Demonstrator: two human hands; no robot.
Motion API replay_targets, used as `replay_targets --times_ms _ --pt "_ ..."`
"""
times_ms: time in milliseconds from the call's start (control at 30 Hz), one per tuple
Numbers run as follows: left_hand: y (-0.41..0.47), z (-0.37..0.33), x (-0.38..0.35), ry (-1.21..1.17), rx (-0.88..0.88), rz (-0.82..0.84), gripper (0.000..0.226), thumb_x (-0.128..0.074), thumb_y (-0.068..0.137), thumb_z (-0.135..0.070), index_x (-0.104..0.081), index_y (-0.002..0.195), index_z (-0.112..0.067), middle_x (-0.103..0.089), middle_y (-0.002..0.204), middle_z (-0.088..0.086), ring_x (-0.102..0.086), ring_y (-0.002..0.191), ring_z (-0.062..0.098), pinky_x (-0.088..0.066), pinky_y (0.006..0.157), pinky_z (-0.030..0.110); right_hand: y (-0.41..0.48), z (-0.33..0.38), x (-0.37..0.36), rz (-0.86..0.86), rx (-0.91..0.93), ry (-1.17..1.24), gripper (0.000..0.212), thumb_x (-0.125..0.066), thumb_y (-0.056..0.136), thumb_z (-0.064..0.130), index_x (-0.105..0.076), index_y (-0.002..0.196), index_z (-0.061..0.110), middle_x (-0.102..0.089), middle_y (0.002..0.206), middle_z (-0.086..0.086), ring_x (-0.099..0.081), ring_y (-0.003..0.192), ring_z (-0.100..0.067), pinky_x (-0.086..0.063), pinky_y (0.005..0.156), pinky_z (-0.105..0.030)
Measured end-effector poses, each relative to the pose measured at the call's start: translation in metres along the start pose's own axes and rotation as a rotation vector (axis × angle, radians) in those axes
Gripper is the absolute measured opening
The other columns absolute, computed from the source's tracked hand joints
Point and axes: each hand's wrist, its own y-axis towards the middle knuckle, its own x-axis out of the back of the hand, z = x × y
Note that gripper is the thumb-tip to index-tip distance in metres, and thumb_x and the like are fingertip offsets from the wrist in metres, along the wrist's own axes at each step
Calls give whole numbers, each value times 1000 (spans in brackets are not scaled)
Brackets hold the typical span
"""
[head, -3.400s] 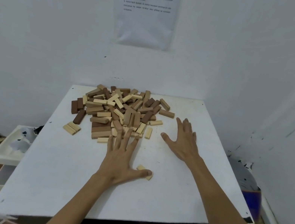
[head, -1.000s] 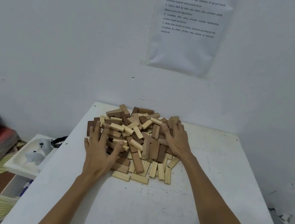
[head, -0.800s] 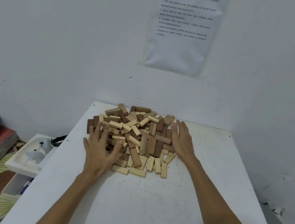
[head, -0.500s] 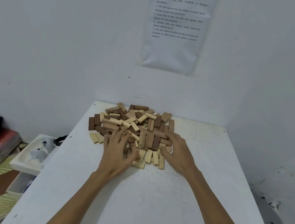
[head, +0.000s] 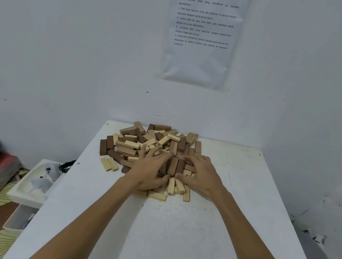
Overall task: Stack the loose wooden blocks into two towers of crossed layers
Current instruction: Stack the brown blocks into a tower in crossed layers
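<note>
The two hands have drawn in from the flanks of the pile of blocks [head: 140,144], where they were herding it a second ago, and now meet over its near middle. The pile sits bunched toward the far edge of the worktop [head: 170,232], tighter than it lay a few seconds back. Only two pale blocks [head: 109,164] lie just off its left side.

The left hand [head: 148,172] rests on the heap with its fingers [head: 156,150] spread and fairly straight, gripping nothing that shows. The right hand [head: 201,176] has its fingers [head: 188,158] bent down into the blocks, thumb close to some brown blocks [head: 173,165] between the hands. I cannot tell whether it pinches one or only presses on them.

Gathering looks finished, and the hands seem to be moving on to sorting out the first pieces. No layer is laid yet and neither tower is begun. The near half of the worktop offers room to build.
</note>
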Motion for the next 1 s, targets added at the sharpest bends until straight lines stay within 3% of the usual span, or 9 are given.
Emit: replay_targets --times_ms 100,267,433,533,667,800,867,1000 --pt "7 3 1 -21 -17 19 87 -35 80 -63 -29 157 -21 -67 126 -1 -17 154 21 7 122 61 2 2 2 -21 -13 -14 73 -70 78 62 -48 141 32 -53 139 11 -40 127 -14 -46 99 -38" --pt "15 4 8 -72 -58 37 86 -41 82 -66 -31 155 -20 -62 135 -4 -21 150 18 5 123 60 6 3 6 -24 11 -28 71 -64 80 52 -42 144 31 -52 134 12 -46 114 -12 -46 82 -29" --pt "20 8 4 -114 -1 11 102 -46 74 -77 -29 158 -21 -57 138 -7 -27 144 20 3 124 56 9 5 5 -29 -42 42 72 -65 82 50 -39 147 31 -47 137 6 -46 118 -16 -48 90 -34" --pt "19 9 3 -185 48 -24 109 -52 69 -80 -29 157 -21 -57 133 -9 -29 140 20 -3 124 56 13 2 1 -4 -116 85 75 -65 80 51 -38 148 33 -54 122 7 -45 114 -15 -49 88 -37" --pt "19 7 5 -182 41 -18 115 -57 67 -77 -21 159 -19 -59 132 -11 -28 141 20 -1 124 57 19 6 -3 -36 -178 166 72 -60 76 56 -39 141 36 -65 105 4 -62 99 -19 -56 78 -40" --pt "18 7 10 -203 46 -4 123 -55 66 -77 -9 162 -15 -60 131 -13 -24 143 19 3 124 57 23 12 -4 -34 -179 206 83 -70 71 60 -32 141 37 -63 123 6 -58 109 -17 -55 87 -40" --pt "17 11 10 -234 50 -2 124 -60 68 -75 -3 162 -17 -59 131 -15 -23 143 19 4 124 56 24 10 -5 -24 -181 202 83 -70 68 57 -29 138 39 -64 117 3 -61 103 -20 -57 83 -42" --pt "15 15 11 -286 76 0 122 -58 64 -69 -7 162 -16 -55 132 -15 -27 142 21 2 125 54 25 9 -6 -35 -182 164 64 -64 77 47 -31 131 37 -64 97 2 -62 87 -22 -56 70 -39"
